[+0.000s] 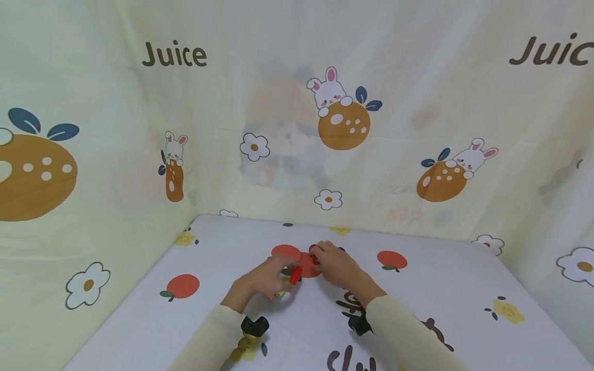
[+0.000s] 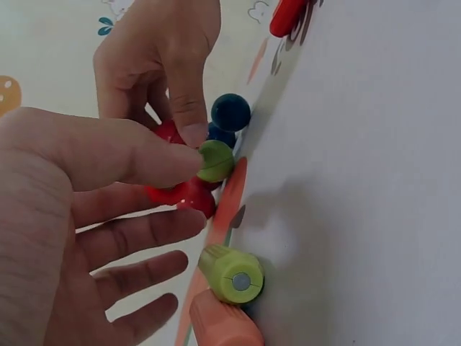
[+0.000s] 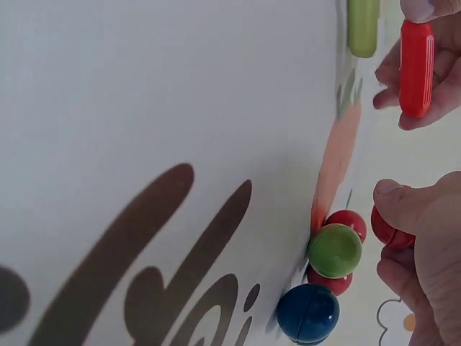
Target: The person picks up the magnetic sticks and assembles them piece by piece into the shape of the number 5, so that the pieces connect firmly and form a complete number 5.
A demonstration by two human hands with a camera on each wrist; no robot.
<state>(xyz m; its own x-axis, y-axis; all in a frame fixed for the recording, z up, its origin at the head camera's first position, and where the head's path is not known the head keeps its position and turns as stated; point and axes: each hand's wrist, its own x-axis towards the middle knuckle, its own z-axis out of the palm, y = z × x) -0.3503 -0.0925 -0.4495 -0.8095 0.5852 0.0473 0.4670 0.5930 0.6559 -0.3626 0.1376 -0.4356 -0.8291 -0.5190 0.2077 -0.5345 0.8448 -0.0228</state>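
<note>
My left hand [image 1: 274, 276] pinches a red stick [image 3: 417, 72] between thumb and fingers, the stick pointing off past the fingertips. A short gap away, my right hand [image 1: 336, 265] holds a red ball [image 3: 392, 232] between thumb and fingers. Below the right hand, balls lie close together on the cloth: a green ball [image 3: 335, 250], a dark blue ball [image 3: 308, 312] and a red ball [image 3: 347, 225], with others partly hidden. Under the left hand lie a yellow-green stick [image 2: 232, 275], with a grey disc in its end, and an orange stick [image 2: 225, 324].
Another red piece [image 2: 287, 16] lies on the table toward the right forearm. A white cloth [image 1: 325, 319] printed with fruit and lettering covers the table. Pale printed curtains [image 1: 278, 216] stand along the back and both sides.
</note>
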